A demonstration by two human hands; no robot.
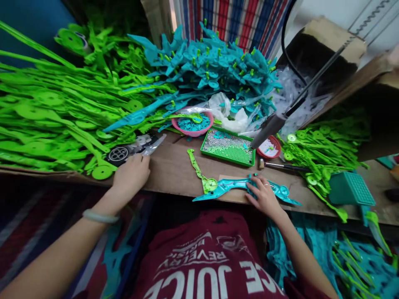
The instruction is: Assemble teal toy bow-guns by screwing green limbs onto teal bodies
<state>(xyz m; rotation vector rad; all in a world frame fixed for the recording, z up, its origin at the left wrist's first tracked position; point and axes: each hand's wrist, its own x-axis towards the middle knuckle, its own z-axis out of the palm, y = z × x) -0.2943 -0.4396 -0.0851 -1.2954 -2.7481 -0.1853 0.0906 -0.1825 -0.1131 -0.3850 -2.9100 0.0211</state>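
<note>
Head camera, single view: is looking forward and down from the wearer's head, is sitting near, above the front edge of the tabletop, is including the wearer's shirt below that edge, and is facing a striped sheet beyond.

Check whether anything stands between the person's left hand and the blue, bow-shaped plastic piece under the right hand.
Yes: the narrow, lime-green plastic arm at the blue piece's left end stands partly between it and the left hand. Nothing else visible does.
</note>
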